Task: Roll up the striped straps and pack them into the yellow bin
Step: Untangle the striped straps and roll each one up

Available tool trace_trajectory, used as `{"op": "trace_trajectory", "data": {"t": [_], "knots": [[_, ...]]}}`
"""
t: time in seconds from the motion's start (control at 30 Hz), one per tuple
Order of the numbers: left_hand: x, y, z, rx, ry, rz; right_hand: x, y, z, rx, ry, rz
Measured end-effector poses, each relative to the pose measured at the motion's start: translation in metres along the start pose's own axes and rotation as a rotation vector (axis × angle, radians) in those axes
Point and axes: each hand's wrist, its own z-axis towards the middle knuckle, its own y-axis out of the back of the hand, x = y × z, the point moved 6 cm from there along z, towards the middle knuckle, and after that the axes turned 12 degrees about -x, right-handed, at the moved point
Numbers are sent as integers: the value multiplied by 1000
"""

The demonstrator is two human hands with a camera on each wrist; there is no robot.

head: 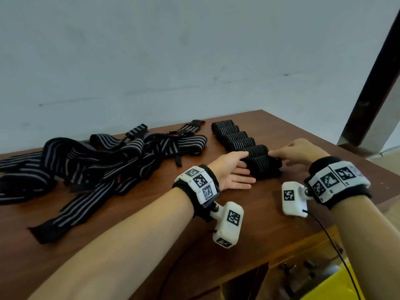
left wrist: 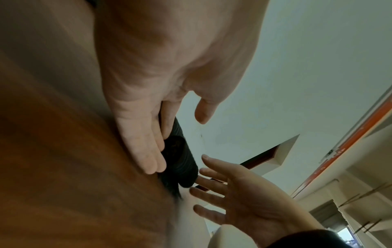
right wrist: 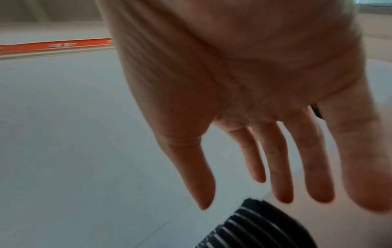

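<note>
On a brown wooden table [head: 151,245], flat-fingered left hand [head: 232,172] and right hand [head: 303,151] bracket six rolled straps [head: 242,141] (gripping nothing), loose straps [head: 91,161] unrolled, yellow bin [head: 337,286] unpacked.

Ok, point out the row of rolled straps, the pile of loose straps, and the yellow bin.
row of rolled straps [head: 236,138]: head view, on a middle roll's striped side.
pile of loose straps [head: 104,156]: head view, on the heap's middle.
yellow bin [head: 329,286]: head view, on its wall at bottom right.
</note>
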Motion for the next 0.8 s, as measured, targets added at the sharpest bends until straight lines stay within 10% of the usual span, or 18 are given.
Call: {"op": "trace_trajectory", "data": {"t": [0.17, 0.47, 0.8], "knots": [[-25, 43, -3, -78, -154, 32, 65, 0, -34, -201, 321, 108], [-74, 206, -57, -370, -398, -101, 220, -113, -99, 158, 645, 164], [-63, 371, -124, -669, -422, -148, 304, -222, -150, 399, 771, -372]]}}
